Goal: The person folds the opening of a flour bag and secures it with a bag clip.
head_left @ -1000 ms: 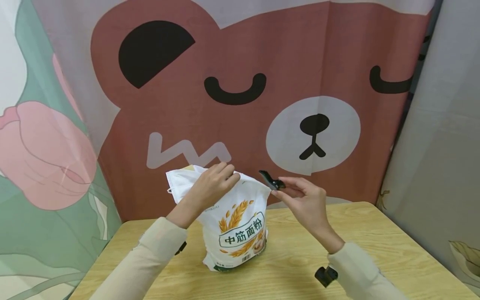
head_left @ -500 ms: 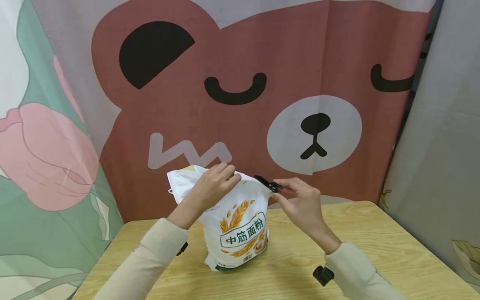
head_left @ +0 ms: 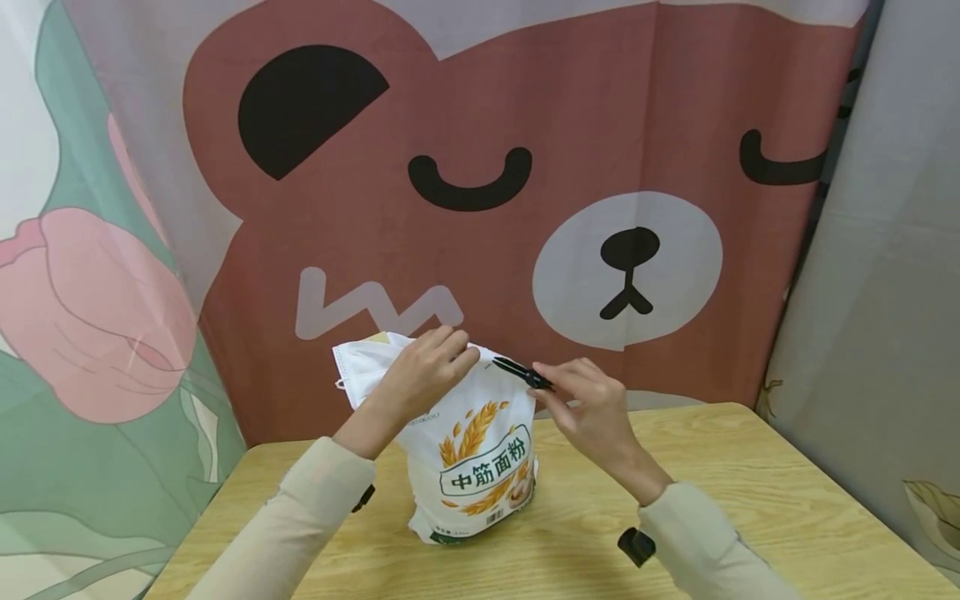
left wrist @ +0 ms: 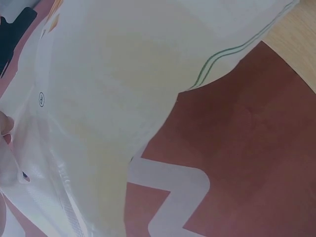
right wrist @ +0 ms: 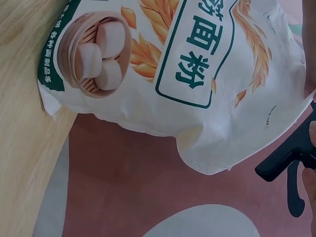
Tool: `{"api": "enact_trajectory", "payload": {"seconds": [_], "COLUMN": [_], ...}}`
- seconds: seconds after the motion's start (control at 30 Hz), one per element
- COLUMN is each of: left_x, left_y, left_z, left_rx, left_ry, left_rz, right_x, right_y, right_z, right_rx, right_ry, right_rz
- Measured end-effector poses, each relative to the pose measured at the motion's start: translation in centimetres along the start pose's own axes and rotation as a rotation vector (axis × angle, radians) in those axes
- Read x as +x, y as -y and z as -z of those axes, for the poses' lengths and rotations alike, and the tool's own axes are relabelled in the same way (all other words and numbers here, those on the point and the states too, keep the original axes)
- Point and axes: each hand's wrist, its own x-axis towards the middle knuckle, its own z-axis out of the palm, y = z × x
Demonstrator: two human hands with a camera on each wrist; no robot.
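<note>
A white flour bag [head_left: 480, 467] with wheat ears and green lettering stands upright on the table, its top gathered and leaning left. My left hand [head_left: 420, 371] grips the bag's top edge with curled fingers. My right hand [head_left: 592, 408] pinches a black bag clip [head_left: 522, 372] between thumb and fingers, at the bag's upper right edge. In the right wrist view, the clip [right wrist: 284, 155] shows a long bar and a curved lever, beside the bag's rim. Part of the dark clip [left wrist: 15, 37] also appears in the left wrist view. Whether the clip encloses the bag's edge cannot be told.
The wooden table [head_left: 660, 517] extends on both sides of the bag. Behind it hangs a curtain [head_left: 480, 267] with a brown bear print. A floral curtain [head_left: 97, 317] hangs at the left, and a grey one [head_left: 885, 292] at the right.
My right hand has moved left with the clip, which now lies in front of the bag's upper right edge and looks slimmer from this angle. My left hand and the bag have hardly moved.
</note>
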Motion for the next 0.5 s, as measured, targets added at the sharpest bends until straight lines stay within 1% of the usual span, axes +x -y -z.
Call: {"api": "enact_trajectory", "payload": {"seconds": [0.13, 0.33, 0.5], "left_x": [-0.04, -0.05, 0.0], "left_y": [-0.03, -0.06, -0.02], "left_z": [0.01, -0.01, 0.01], "left_rx": [0.004, 0.014, 0.015], "left_ry": [0.009, -0.005, -0.01], "left_rz": [0.003, -0.001, 0.0], "right_x": [0.07, 0.24, 0.56], "right_y": [0.02, -0.11, -0.53], "right_z": [-0.21, -0.58, -0.83], "right_rx": [-0.002, -0.008, -0.048], "right_ry": [-0.01, -0.006, -0.014], "right_rz": [0.054, 0.145, 0.22]}}
